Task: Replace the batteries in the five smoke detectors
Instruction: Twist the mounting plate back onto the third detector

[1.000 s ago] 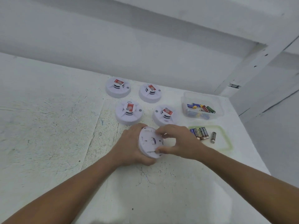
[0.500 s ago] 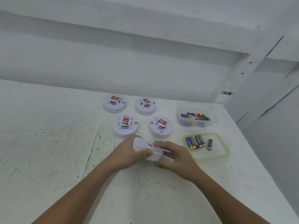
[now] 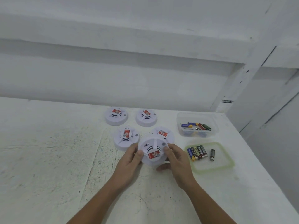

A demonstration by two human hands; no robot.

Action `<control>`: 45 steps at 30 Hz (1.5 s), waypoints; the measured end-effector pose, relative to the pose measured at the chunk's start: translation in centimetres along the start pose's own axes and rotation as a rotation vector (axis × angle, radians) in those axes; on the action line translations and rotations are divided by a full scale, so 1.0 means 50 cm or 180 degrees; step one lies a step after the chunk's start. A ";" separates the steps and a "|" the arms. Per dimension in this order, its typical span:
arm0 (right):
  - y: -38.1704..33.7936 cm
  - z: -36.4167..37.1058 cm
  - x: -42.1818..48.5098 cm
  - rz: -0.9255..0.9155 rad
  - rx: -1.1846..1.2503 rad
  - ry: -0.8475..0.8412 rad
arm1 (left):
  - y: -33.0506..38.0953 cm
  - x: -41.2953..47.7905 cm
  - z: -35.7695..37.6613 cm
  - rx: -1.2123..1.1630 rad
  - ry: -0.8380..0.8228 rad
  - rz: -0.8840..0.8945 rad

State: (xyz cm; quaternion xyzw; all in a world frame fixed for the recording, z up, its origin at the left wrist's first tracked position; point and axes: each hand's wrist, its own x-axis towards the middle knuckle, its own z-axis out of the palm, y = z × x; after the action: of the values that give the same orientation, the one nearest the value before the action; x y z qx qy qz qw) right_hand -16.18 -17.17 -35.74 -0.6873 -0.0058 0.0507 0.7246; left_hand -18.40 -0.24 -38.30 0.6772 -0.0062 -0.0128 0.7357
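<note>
The left hand [image 3: 129, 160] and right hand [image 3: 176, 160] grasp one smoke detector [image 3: 152, 152] by opposite edges, red label facing up. It is over the bench [image 3: 48, 159], just in front of four other smoke detectors [image 3: 126, 138]. To the right, a green-rimmed lid [image 3: 226, 165] holds AA batteries [image 3: 197, 152]. A clear container [image 3: 181, 125] behind the lid holds more batteries.
</note>
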 end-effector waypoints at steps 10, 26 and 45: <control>0.018 0.003 -0.004 0.0023 -0.0177 0.0142 | -0.005 -0.005 0.003 0.0069 0.0049 0.0068; 0.024 0.003 0.005 0.0168 -0.0371 0.0072 | -0.008 -0.013 -0.003 0.0675 0.0128 0.0366; 0.037 0.001 0.004 0.0288 -0.0596 0.0063 | -0.025 -0.018 -0.008 0.0090 0.0161 0.0022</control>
State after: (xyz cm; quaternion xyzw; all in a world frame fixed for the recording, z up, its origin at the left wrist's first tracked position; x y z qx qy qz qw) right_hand -16.12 -17.03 -37.60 -0.7520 0.0277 0.0757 0.6542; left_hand -19.28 0.10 -39.55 0.6876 0.0099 0.0070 0.7260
